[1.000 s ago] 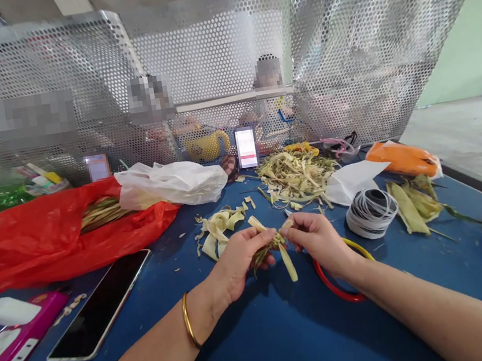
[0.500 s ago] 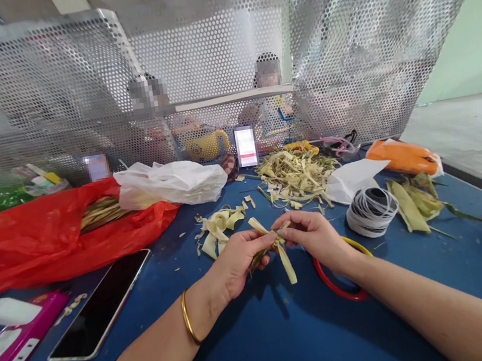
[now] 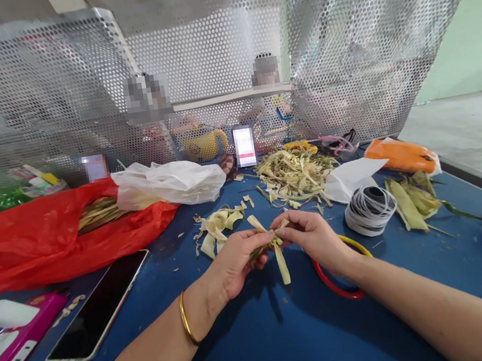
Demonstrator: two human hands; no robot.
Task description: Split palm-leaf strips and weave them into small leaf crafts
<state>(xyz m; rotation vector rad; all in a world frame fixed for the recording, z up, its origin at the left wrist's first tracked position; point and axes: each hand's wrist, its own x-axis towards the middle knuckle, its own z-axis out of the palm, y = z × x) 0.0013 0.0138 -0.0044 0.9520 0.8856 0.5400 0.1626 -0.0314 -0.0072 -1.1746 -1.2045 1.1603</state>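
My left hand (image 3: 243, 257) is closed on a small woven piece of pale dried leaf strips (image 3: 282, 263), its thumb pressed on top. One strip end hangs down below the fingers and another sticks up to the upper left. From the other side, my right hand (image 3: 305, 232) pinches the same piece between thumb and fingertips. The fingers hide most of the woven middle. Under my right wrist lies a red and yellow ring (image 3: 333, 288). Loose leaf scraps (image 3: 216, 231) lie just beyond my left hand.
A heap of leaf trimmings (image 3: 297, 173) sits near the perforated metal screen (image 3: 205, 35). At right are a spool of white cord (image 3: 370, 215) and wide leaves (image 3: 410, 203). At left are a red plastic bag (image 3: 27, 236), a phone (image 3: 101, 307) and a magenta device (image 3: 21, 346).
Both hands keep hold of the leaf piece. The hanging strip has swung slightly left, and the fingers have shifted only a little. The whole view has moved slightly.
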